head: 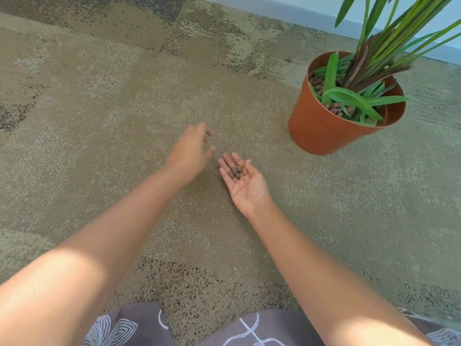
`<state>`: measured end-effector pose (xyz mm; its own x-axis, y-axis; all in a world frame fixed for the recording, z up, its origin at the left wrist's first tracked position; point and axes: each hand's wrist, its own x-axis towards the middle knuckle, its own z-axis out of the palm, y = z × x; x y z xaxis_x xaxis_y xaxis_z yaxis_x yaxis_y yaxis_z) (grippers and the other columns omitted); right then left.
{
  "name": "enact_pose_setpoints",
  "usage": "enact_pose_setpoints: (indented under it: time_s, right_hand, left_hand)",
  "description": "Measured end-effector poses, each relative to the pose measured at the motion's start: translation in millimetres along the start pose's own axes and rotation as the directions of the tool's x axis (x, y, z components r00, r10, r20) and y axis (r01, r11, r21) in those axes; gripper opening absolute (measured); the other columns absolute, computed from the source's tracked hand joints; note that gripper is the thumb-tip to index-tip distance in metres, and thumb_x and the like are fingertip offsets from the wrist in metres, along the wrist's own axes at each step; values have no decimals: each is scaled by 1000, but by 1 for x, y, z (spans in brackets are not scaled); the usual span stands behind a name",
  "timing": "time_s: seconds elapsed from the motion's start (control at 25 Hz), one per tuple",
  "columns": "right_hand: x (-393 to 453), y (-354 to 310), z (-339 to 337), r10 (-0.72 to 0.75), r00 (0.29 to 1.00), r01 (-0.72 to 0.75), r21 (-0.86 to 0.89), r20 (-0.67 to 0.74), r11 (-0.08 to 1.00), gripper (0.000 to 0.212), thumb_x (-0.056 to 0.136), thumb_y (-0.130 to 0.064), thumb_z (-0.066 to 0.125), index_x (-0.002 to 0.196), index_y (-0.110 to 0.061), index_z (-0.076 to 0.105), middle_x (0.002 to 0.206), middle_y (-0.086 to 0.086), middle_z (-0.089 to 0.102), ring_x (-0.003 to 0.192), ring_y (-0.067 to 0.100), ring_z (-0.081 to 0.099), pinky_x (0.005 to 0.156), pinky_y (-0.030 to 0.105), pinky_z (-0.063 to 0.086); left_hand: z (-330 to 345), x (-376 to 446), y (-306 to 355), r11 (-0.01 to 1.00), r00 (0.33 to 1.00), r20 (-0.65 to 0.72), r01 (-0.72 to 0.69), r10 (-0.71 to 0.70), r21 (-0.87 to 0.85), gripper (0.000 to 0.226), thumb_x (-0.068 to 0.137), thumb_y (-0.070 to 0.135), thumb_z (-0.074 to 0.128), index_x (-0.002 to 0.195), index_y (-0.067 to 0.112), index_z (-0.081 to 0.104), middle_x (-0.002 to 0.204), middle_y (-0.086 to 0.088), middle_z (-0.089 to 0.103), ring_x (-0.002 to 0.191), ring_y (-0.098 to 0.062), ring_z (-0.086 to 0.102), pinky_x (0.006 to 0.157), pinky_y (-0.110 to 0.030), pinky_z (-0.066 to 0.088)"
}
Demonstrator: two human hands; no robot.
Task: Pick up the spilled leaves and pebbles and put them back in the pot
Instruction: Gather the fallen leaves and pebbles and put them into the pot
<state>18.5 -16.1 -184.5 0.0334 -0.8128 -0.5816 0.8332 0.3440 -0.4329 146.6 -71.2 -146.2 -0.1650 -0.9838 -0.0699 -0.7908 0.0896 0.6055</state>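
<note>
An orange plastic pot stands on the carpet at the upper right, tilted a little toward me. It holds a plant with long green leaves and brown pebbles around the stem. My right hand lies palm up, low over the carpet, left of and nearer than the pot, with several small brown pebbles cupped on its fingers. My left hand hovers palm down just left of it, fingers apart and blurred, with nothing visible in it.
Beige and brown patterned carpet covers the floor. A pale blue wall runs along the top right behind the pot. Grey patterned fabric over my knees fills the bottom edge.
</note>
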Motion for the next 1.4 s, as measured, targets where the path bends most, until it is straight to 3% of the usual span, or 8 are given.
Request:
enact_pose_setpoints:
  time_s: [0.16,0.32,0.52,0.72,0.88,1.04,1.2,1.4]
  right_hand:
    - [-11,1,-5,-15,1000,15,-31,0,999,36,100,-30,36,107,-5,59,111,14,66,104,24,65,89,32,53]
    - [-9,5,-2,-39,999,37,-63,-30,997,36,99,-31,37,110,-5,59,114,13,66,105,23,65,91,32,52]
    - [-10,5,-7,-42,999,42,-72,-4,997,40,99,-35,35,114,-5,57,112,12,66,106,22,64,92,31,52]
    - [-9,6,-8,-48,999,48,-73,2,996,45,99,-38,34,118,-4,56,118,14,64,111,23,62,94,31,50]
    - [-11,5,-7,-45,999,45,-71,-5,996,45,99,-38,34,119,-4,55,122,15,62,114,24,60,98,33,47]
    - [-9,6,-6,-53,998,51,-91,-19,995,44,99,-38,33,117,-4,56,116,14,64,108,23,63,96,32,49]
    - [-10,4,-7,-62,997,60,-52,-39,997,34,99,-31,37,101,-6,61,84,8,70,78,16,68,82,29,55]
    - [-11,6,-12,-66,996,67,4,-53,998,30,100,-21,35,94,-10,62,76,4,67,65,10,66,73,28,57]
  left_hand:
    - [-13,7,-27,981,982,-105,165,-155,102,28,91,0,43,111,14,57,111,-4,49,87,-15,49,71,-25,40]
    - [-7,7,-45,987,996,-55,75,-68,142,25,90,-1,45,105,11,61,107,-4,54,99,-21,55,85,-29,44]
    - [-2,-4,-45,977,979,-128,177,-162,121,14,91,6,49,98,4,60,112,-19,51,94,-33,56,72,-28,37]
    - [-8,2,-37,975,978,-69,203,-198,90,12,90,-4,48,92,0,59,99,-7,38,60,-8,43,53,-19,30]
    - [-15,4,-35,955,954,-49,293,-295,-42,16,89,1,55,78,13,55,96,-8,60,58,-4,47,53,-12,35]
    - [-16,4,-8,978,973,161,182,-165,-100,2,85,12,65,87,13,63,84,-2,64,75,-15,59,66,-23,47]
    - [-6,-7,39,968,849,526,95,42,-230,6,84,13,65,80,16,63,80,4,64,75,-11,62,71,-19,53]
    - [10,-15,58,963,877,477,82,53,-258,15,87,12,62,101,16,67,79,6,62,72,-14,61,74,-30,56]
